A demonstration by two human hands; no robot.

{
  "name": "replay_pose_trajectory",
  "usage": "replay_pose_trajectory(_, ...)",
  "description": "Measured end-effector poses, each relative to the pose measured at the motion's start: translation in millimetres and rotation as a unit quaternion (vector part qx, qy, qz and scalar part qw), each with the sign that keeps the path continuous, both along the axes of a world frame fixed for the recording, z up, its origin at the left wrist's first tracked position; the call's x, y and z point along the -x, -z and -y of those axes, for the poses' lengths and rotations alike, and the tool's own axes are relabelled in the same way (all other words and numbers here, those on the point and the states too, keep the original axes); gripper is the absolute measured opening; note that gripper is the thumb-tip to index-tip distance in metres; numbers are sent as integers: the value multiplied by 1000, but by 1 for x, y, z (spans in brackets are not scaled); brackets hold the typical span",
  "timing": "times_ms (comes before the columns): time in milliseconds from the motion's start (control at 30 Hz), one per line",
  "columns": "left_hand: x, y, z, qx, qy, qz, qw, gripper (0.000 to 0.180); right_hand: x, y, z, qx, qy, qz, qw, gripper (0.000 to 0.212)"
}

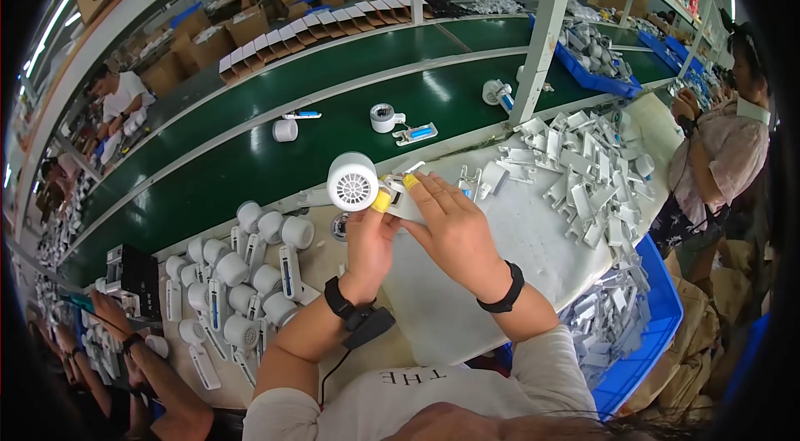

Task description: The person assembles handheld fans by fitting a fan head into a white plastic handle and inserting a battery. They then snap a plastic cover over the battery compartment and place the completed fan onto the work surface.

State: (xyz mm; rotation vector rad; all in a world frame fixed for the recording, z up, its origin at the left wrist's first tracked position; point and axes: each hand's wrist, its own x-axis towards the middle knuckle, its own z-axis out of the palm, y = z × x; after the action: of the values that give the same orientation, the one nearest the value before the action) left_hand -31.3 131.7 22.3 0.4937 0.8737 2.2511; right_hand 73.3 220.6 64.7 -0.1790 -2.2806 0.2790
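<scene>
Both of my hands hold one white handheld fan [352, 182] above the table. Its round slotted head points up at the left, and the handle runs off to the right. My left hand [371, 248] is closed around the joint between head and handle, a yellow cover on its thumb. On the handle, my right hand [457, 228] grips with fingers pressed down, one fingertip also in yellow. The fingers hide part of the handle, so I cannot tell whether a loose cover is on it. Just left of my left wrist lies another round fan head [339, 227], partly hidden.
Many fans with open handles [233, 268] stand at left. White plastic handle shells [587, 162] are heaped at right, above a blue bin [667, 308] of similar parts. A green conveyor [233, 162] carries several fans; a white post [546, 32] rises beside it. Co-workers stand at both sides.
</scene>
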Motion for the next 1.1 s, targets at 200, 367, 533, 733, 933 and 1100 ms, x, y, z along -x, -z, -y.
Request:
replay_pose_trajectory(200, -2, 4, -8, 10, -79, 7, 997, 26, 12, 8, -5, -16, -27, -27, 999, 54)
replay_pose_trajectory(367, -2, -14, 0, -34, -95, -103, 989, 26, 3, 17, -22, 194, -89, -64, 975, 48)
replay_pose_trajectory(533, 2, -16, 8, -50, -100, -113, 987, 26, -7, 29, -11, 550, -189, 38, 813, 36)
replay_pose_trajectory(733, -26, -59, 22, -150, 0, -28, 988, 35, -35, -2, 3, 257, -142, -120, 948, 40)
replay_pose_trajectory(933, 16, -58, 82, 74, -70, -256, 961, 26, -6, 35, 7, 235, -293, 141, 916, 22)
replay_pose_trajectory(1100, 135, -69, 245, 566, -422, -478, 523, 33, -4, 26, 6, 332, -233, 194, 893, 12)
